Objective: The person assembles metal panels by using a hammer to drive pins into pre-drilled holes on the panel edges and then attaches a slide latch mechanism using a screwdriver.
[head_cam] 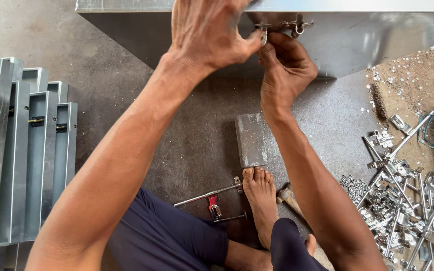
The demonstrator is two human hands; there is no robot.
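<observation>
A small metal latch (263,31) is sitting at the far edge, against the steel sheet panel (357,40). The left hand (209,32) is pinching it from above, while the right hand (285,68) is pinching it from below. Keeping it square to the panel seems wise. A metal block (251,139) is lying nearer on the floor (116,85), beside the foot (260,200).

latch (263,31) mostly hidden by fingers (249,42)

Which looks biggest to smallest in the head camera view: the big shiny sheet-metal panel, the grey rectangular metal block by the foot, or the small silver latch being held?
1. Big shiny sheet-metal panel.
2. Grey rectangular metal block.
3. Small silver latch, pinched in the fingers of both hands.
</observation>
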